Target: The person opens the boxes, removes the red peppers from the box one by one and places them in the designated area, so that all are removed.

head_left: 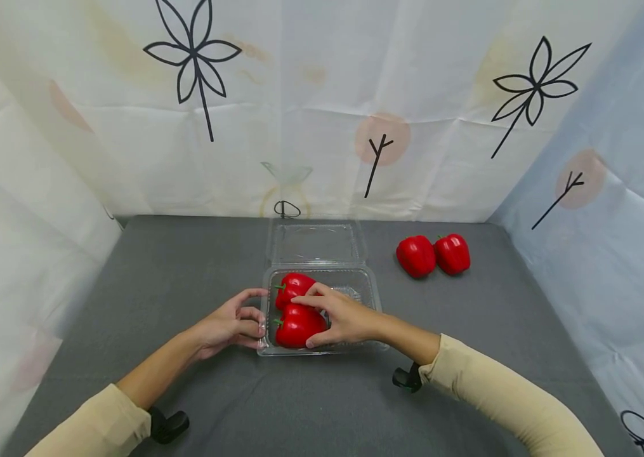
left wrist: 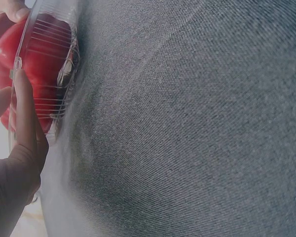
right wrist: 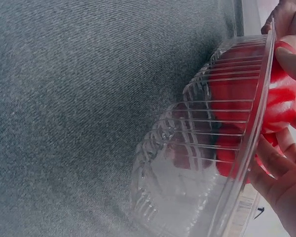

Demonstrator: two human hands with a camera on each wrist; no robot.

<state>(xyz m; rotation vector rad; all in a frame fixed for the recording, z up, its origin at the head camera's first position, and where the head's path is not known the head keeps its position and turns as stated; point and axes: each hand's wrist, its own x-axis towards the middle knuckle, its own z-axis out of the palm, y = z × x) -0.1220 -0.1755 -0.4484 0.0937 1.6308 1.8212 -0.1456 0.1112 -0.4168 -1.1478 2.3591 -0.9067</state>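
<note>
A clear plastic clamshell container (head_left: 365, 289) lies with its lid (head_left: 316, 244) folded back away from me. Two red bell peppers are in its left half, a front one (head_left: 296, 329) and a rear one (head_left: 292, 285), green stems pointing left. My right hand (head_left: 347, 315) grips the front pepper from above, thumb on its near side and fingers over the far side, by the rear pepper. At the container's left rim, my left hand (head_left: 233, 325) holds the edge with curled fingers. The left wrist view shows its fingers (left wrist: 24, 108) along the outer wall.
Two more red bell peppers, one (head_left: 415, 257) beside the other (head_left: 452, 254), sit on the grey cloth (head_left: 184, 266) to the right, beyond the container. Patterned white curtains (head_left: 322, 114) bound the table at the back and sides.
</note>
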